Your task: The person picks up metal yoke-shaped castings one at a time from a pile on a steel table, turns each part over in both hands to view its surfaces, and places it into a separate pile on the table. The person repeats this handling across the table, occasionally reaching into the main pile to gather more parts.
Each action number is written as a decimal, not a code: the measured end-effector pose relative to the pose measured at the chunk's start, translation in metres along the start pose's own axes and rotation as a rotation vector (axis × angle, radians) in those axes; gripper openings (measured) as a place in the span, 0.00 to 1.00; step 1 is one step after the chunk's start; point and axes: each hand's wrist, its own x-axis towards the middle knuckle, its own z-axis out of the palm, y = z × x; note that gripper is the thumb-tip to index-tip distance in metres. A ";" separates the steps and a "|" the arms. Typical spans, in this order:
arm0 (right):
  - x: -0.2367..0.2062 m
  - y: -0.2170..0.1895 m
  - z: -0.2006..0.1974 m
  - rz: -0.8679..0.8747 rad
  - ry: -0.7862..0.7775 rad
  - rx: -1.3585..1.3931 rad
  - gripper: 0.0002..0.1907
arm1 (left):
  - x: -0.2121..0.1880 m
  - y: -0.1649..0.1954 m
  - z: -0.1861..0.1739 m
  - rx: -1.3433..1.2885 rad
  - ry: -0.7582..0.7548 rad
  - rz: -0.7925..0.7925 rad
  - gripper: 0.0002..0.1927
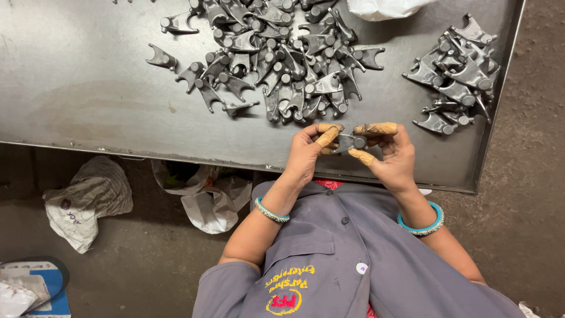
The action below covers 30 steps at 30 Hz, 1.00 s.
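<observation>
Seen from the head camera, a grey metal table (88, 88) fills the upper part of the view; its near edge runs in front of the person's body and its right edge slants down to a corner at lower right, with bare concrete floor beyond both. The left half of the tabletop lies open, and a bare strip separates the large pile of forged metal fork parts (282, 59) at the centre from the smaller pile (459, 70) near the right edge. Both hands hover over the near edge, just below the large pile. The left hand (306, 154) and the right hand (395, 158), their fingertips wrapped in tan tape, are closed from either side on a single fork part (348, 142), pinched between thumbs and forefingers. That part is small, dull grey and rough-cast, with a round boss showing at its middle. Crumpled plastic bags (88, 200) lie on the floor under the table edge.
</observation>
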 end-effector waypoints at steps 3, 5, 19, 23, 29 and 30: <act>0.002 0.005 -0.002 0.024 -0.004 0.125 0.27 | 0.000 0.000 -0.002 -0.073 -0.002 -0.025 0.10; 0.003 0.007 -0.004 0.024 -0.014 0.197 0.27 | 0.000 0.001 -0.002 -0.095 -0.011 -0.024 0.10; 0.007 0.023 -0.008 0.393 -0.022 0.370 0.15 | 0.002 -0.004 0.000 -0.162 -0.014 -0.030 0.11; 0.005 0.030 -0.009 0.460 0.006 0.347 0.15 | 0.002 -0.007 0.000 -0.162 0.005 -0.028 0.12; 0.006 0.028 -0.010 0.468 -0.052 0.291 0.11 | 0.002 -0.004 -0.002 -0.116 0.008 -0.027 0.11; 0.008 0.025 -0.010 0.497 -0.070 0.237 0.11 | 0.002 -0.002 -0.001 -0.096 0.011 -0.023 0.11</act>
